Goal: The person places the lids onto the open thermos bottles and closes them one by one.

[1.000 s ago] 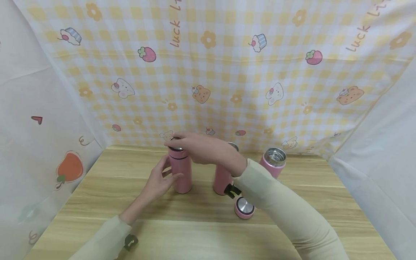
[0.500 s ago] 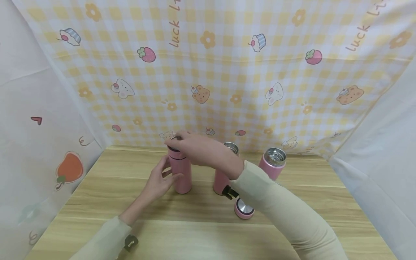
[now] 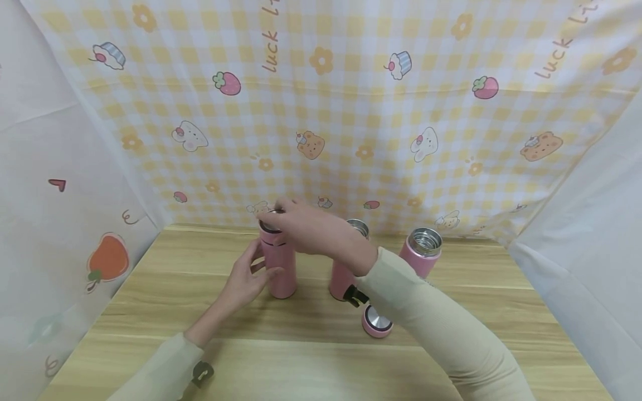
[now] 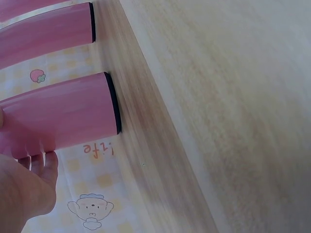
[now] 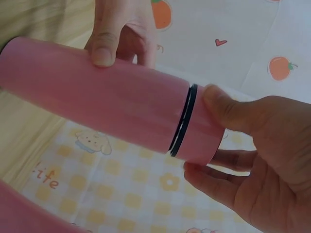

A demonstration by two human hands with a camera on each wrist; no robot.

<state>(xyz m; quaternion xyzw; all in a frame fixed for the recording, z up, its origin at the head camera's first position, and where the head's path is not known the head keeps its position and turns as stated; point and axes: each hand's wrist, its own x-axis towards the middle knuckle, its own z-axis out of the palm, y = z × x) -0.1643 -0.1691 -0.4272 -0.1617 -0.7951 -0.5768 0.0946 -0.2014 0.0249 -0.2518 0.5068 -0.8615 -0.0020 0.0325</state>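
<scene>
Grip of left hand is holding pink bottle upright, probably for steadiness, while right hand is pinching its lid.

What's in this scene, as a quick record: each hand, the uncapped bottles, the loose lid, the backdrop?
Left hand: holds the leftmost bottle by its body
Right hand: grips that bottle's lid
Uncapped: middle bottle and right bottle, both upright
Loose lid: on the table, silver face up
Backdrop: yellow and white checked
</scene>
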